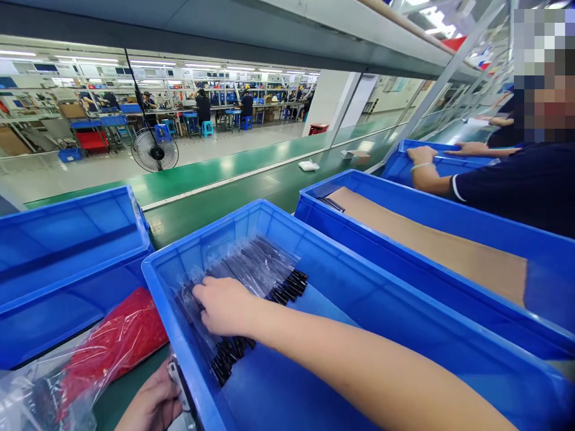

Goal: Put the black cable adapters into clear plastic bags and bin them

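My right hand (223,306) reaches across into the middle blue bin (359,281) and lies on a row of thin black parts in clear plastic sleeves (260,272), fingers curled down onto them. My left hand (153,404) is low at the bin's near left corner, outside it, closed round a small grey and white object (176,376) that I cannot make out.
An empty blue bin (67,251) stands at left, with a clear bag of red parts (117,338) in front of it. At right a blue bin holds brown cardboard (431,239). A co-worker's arms (431,164) rest on a further bin. Beyond runs a green conveyor (251,179).
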Demonstrator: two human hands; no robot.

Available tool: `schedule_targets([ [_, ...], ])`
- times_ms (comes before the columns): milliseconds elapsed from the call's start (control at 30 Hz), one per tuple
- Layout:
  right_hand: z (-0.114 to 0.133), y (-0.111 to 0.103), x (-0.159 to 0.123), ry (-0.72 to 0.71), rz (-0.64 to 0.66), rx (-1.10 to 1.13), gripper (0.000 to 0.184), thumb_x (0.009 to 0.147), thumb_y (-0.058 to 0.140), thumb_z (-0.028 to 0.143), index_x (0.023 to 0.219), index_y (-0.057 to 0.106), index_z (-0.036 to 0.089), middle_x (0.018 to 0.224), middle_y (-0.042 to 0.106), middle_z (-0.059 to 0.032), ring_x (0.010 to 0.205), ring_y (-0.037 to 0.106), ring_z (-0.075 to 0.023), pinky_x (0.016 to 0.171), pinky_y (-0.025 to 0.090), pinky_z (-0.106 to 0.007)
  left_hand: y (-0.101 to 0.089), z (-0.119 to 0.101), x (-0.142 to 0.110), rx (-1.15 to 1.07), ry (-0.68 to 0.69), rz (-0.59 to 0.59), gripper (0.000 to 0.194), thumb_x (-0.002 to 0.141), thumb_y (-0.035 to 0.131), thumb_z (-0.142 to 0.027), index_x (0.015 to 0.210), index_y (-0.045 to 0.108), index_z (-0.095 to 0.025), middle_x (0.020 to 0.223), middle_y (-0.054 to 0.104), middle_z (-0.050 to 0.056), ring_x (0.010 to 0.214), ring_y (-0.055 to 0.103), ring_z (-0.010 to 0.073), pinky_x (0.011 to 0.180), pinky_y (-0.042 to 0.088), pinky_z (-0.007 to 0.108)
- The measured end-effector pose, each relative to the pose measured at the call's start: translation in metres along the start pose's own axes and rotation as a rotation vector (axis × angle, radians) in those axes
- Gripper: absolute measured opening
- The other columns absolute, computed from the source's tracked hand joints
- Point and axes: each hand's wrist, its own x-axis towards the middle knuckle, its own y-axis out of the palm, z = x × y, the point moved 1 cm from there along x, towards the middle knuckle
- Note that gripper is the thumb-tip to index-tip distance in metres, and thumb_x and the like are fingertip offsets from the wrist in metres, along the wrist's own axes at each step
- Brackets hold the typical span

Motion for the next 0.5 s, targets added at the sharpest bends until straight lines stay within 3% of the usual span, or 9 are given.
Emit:
schedule_targets([
  [67, 0.006, 0.008, -0.001, -0.079, 0.014, 0.031, 0.044, 0.067, 0.054, 0.038, 0.104, 0.055, 0.015, 0.094, 0.062, -0.011, 0.08, 0.061, -0.024, 0.063, 0.052, -0.035, 0.005, -0.001, -0.002, -0.011, -0.003, -0.024, 0.054, 0.067, 0.058, -0.004, 0.118, 0.048, -0.016, 0.095, 0.062, 0.007, 0.087, 0.058, 0.0223, 0.077, 0.044, 0.032],
  [133, 0.009, 0.02, 0.0, -0.075, 0.114, 0.039, 0.057, 0.06, 0.058, 0.046, 0.106, 0.054, 0.013, 0.092, 0.063, -0.0131, 0.078, 0.062, -0.0264, 0.06, 0.052, -0.037, 0.01, -0.003, -0.003, -0.025, 0.003, -0.051, 0.057, 0.063, 0.059, -0.003, 0.118, 0.048, -0.016, 0.094, 0.063, 0.007, 0.087, 0.059, 0.0233, 0.077, 0.045, 0.032],
  [300, 0.008, 0.04, 0.006, 0.061, 0.281, 0.023, 0.034, 0.07, 0.048, 0.03, 0.093, 0.064, 0.011, 0.085, 0.066, -0.0166, 0.078, 0.063, -0.0275, 0.06, 0.052, -0.037, 0.021, -0.006, -0.004, -0.048, 0.012, -0.1, 0.057, 0.058, 0.062, -0.003, 0.113, 0.052, -0.016, 0.092, 0.063, 0.006, 0.087, 0.059, 0.0248, 0.077, 0.045, 0.033],
  [500, 0.012, 0.026, 0.003, -0.004, 0.413, 0.031, 0.037, 0.068, 0.052, 0.03, 0.097, 0.065, 0.011, 0.087, 0.066, -0.0173, 0.078, 0.063, -0.0274, 0.059, 0.052, -0.035, 0.028, -0.009, -0.004, -0.051, 0.018, -0.116, 0.059, 0.056, 0.06, -0.002, 0.113, 0.053, -0.016, 0.092, 0.064, 0.007, 0.087, 0.059, 0.0251, 0.077, 0.045, 0.034],
])
